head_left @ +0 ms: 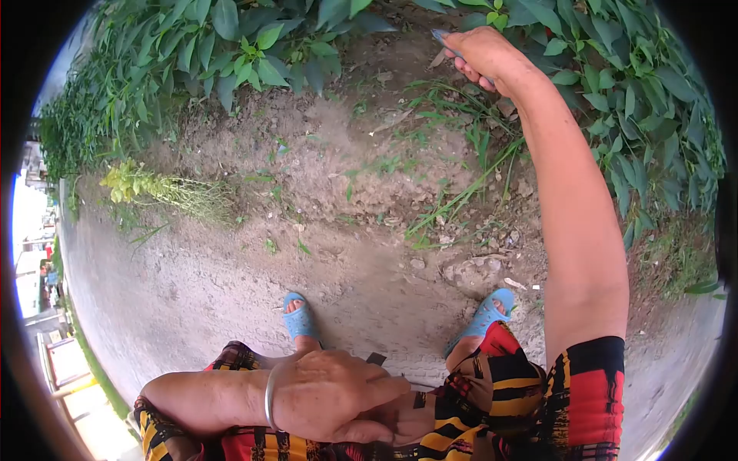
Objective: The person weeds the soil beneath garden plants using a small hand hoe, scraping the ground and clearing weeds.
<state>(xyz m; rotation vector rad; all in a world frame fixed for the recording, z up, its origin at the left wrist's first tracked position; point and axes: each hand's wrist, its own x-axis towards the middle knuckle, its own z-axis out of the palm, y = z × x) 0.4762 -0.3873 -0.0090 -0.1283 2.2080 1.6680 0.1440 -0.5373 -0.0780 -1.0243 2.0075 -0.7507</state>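
My right hand [486,58] reaches out to the bed's edge at the top, between leafy green plants. Its fingers are closed round a slim blue-grey tool [438,35]; only a short tip and part of its edge show, so its kind is unclear. Grass weeds [453,100] grow from the soil just below that hand. Low in front of my body, my left hand [330,396] lies across the patterned clothing [453,434], a metal bangle [269,396] on its wrist. Its fingers are curled together, and what they may hold is hidden.
Leafy plants [254,54] line the top and right. An uprooted, yellowing plant [169,187] lies on the left of the bare soil bank [307,146]. My feet in blue sandals [298,313] stand on the dirt path [192,284]. Buildings show at far left.
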